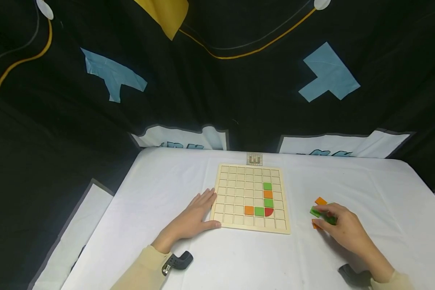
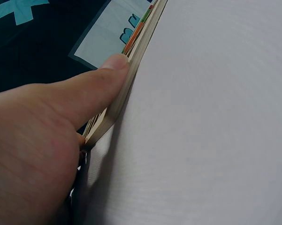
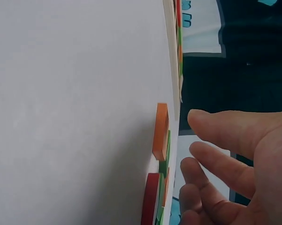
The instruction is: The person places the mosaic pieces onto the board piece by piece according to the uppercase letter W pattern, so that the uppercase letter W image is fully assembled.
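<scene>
A light wooden grid board (image 1: 251, 230) lies on the table. On it, green and orange square tiles (image 1: 259, 211) and a round-edged red tile (image 1: 268, 212) form an L shape. My left hand (image 1: 197, 215) rests at the board's left edge, fingers straight; its thumb (image 2: 96, 89) presses the near left corner. My right hand (image 1: 342, 225) hovers over loose tiles on the right, fingers slightly bent with a gap between thumb and fingertips. Among these tiles are an orange tile (image 3: 160, 133), a green tile (image 1: 314, 212) and a red tile (image 3: 150, 199), which the hand hides in the head view.
White cloth (image 1: 239, 257) covers the table. A small patterned square (image 1: 254, 158) sits behind the board's far edge. Black cloth (image 1: 217, 92) with blue and yellow shapes hangs behind the table. Dark devices (image 1: 179, 261) are strapped at both wrists.
</scene>
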A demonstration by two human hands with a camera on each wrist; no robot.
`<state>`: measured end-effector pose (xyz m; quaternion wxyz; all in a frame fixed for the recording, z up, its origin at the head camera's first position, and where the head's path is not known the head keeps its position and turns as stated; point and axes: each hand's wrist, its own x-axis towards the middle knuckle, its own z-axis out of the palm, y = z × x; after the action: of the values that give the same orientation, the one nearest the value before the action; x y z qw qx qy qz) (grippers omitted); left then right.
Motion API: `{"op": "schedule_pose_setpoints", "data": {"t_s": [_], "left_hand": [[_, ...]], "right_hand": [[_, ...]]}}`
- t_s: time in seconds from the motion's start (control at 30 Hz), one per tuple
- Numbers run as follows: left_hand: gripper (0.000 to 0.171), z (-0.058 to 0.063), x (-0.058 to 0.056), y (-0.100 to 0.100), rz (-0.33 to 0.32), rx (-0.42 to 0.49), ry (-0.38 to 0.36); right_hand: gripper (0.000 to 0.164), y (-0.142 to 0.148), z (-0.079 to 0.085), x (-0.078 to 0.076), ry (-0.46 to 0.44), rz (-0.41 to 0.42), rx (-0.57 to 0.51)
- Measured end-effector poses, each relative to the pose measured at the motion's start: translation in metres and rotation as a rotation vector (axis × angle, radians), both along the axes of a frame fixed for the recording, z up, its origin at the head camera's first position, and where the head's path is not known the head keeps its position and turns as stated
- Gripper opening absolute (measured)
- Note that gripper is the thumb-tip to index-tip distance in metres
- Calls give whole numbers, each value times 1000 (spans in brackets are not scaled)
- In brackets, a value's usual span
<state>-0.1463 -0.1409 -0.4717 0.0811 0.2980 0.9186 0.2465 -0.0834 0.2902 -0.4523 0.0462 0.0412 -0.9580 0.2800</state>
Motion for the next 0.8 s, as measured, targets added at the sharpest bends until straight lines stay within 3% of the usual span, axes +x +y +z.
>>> {"op": "schedule_pose_setpoints", "data": {"t_s": [0.3, 0.8], "left_hand": [[96, -1, -1, 0, 2, -16, -7], [97, -2, -1, -1, 6, -15, -6]], "right_hand": [[35, 2, 2, -8, -29, -32, 42], [32, 5, 5, -17, -82, 12, 105]]}}
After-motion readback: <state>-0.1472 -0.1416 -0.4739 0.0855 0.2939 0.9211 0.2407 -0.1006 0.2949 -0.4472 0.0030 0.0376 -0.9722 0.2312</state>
